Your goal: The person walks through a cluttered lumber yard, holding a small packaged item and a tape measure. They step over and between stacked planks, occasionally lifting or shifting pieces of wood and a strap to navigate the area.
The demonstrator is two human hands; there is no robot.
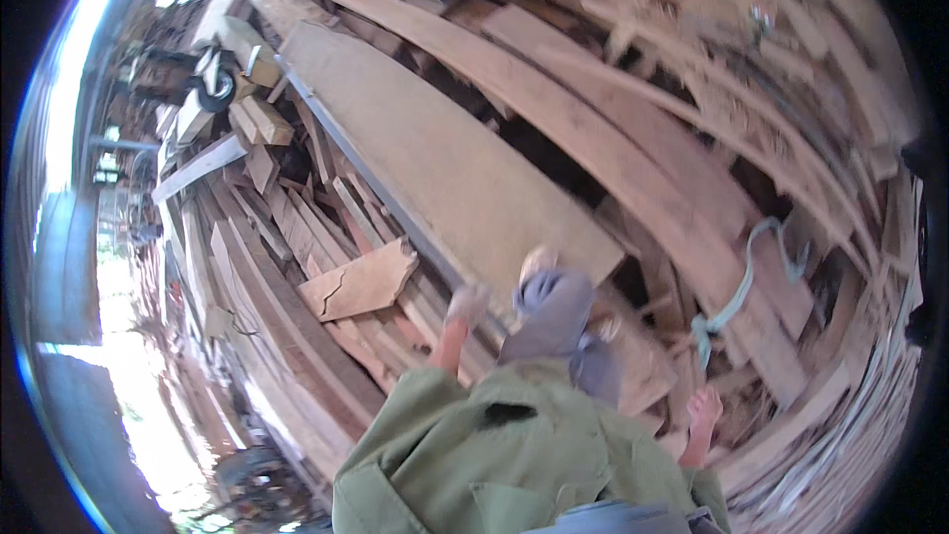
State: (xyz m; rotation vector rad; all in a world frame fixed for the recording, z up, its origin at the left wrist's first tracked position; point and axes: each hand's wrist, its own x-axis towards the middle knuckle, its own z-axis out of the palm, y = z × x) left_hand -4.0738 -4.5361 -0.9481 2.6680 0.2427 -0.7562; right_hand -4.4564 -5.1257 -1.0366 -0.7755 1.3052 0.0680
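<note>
My left hand [469, 304] is out in front of my green jacket [534, 435], close to the long grey edge strip [386, 203] beside a broad pale board [435, 148]. It is smeared by motion and looks whitish, so its fingers cannot be made out. Lower on the right, my right hand [704, 406] hangs beside my body with its fingers curled in. Nothing shows in it. Just above that hand, a pale green strap [732, 309] lies across a reddish plank [682, 227]. One of my feet [539, 262] is on the broad board's near end.
Stacked planks and offcuts spread on both sides, with dark gaps between them. A broken-edged board piece [361, 280] lies left of my left hand. Farther left are a black caster wheel [215, 89] and short timber blocks [260, 122]. Thin strips [840, 465] are heaped at the lower right.
</note>
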